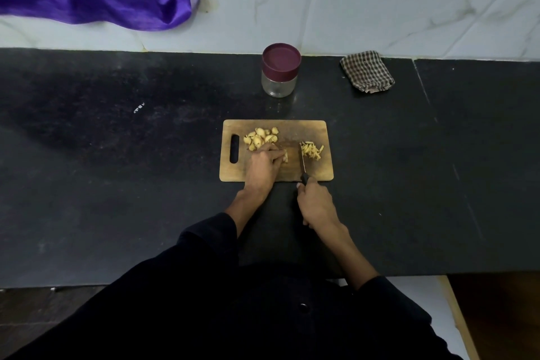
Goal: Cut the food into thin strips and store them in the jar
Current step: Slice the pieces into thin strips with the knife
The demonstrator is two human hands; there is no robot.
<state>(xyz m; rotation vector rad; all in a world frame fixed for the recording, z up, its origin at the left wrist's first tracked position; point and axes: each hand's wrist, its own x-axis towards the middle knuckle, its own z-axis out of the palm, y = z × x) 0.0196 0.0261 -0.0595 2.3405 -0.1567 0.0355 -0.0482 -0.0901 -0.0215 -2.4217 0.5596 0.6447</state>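
My left hand (264, 164) pinches a slice on the board (317, 131); my right (314, 203) grips the knife (303, 159). Few strips (312, 150) cut, most slices (261, 137) uncut, jar (280, 70) lidded, empty

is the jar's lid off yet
No, the maroon lid sits on top of the glass jar, which stands behind the cutting board.
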